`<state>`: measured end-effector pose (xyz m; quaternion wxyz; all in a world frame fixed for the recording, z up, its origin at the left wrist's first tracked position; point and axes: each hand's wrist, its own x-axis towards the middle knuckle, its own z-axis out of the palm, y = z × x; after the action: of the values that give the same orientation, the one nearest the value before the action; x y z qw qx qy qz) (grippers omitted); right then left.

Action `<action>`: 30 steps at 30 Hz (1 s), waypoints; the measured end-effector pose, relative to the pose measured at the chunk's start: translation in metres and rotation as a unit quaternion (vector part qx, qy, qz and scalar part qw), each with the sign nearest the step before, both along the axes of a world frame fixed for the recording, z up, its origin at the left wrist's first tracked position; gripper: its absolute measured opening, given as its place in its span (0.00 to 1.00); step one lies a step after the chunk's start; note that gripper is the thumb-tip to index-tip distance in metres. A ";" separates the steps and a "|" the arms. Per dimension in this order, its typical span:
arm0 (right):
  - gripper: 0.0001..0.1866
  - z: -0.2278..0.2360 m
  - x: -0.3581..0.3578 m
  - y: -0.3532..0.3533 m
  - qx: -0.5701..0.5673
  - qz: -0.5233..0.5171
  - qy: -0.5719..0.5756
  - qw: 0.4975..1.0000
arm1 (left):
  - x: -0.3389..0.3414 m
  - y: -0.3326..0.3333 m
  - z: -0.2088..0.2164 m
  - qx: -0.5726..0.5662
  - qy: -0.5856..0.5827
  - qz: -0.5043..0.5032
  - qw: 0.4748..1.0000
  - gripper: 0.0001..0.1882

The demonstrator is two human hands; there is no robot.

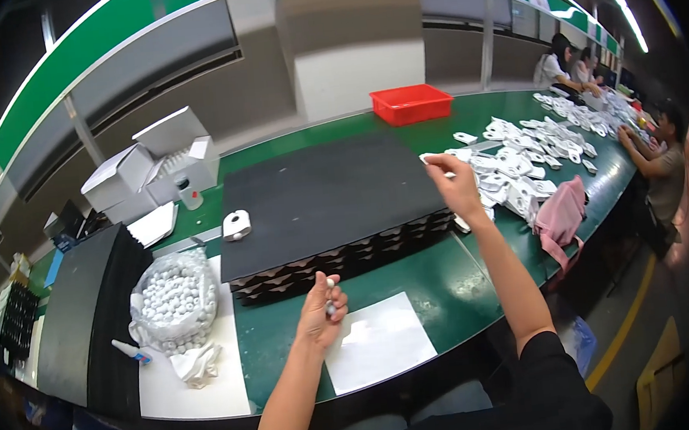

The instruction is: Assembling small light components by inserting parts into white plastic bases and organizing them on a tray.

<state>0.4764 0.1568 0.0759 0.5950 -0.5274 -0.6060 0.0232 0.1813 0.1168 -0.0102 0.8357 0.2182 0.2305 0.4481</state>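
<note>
Some balls (pixel 331 282) in curled left grip (pixel 320 315), open tabletop (pixel 267 336) alongside; right grip (pixel 458 186), contents unclear, near sheet (pixel 326 192) edge.

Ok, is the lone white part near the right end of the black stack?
No, the white part sits near the left edge of the black stack.

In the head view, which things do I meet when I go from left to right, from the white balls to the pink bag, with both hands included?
White balls in a clear plastic bag → lone white part on the central black stack → left hand → right hand → pink bag.
</note>
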 end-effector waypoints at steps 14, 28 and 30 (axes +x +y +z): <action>0.06 -0.089 0.072 -0.122 -0.144 -0.040 -0.203 0.968 | 0.001 -0.008 0.004 0.055 0.005 0.001 0.998 0.14; 0.27 -0.060 0.065 -0.136 -0.357 -0.110 -0.105 0.922 | 0.002 -0.009 0.004 0.085 0.023 -0.053 0.995 0.12; 0.23 -0.052 0.057 -0.137 -0.359 -0.083 -0.144 0.918 | 0.004 -0.010 0.007 0.086 0.029 -0.053 0.994 0.12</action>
<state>0.5329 0.0196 0.0242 0.2715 -0.7517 -0.5902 0.1135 0.1851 0.1065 -0.0035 0.8296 0.3141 0.2035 0.4143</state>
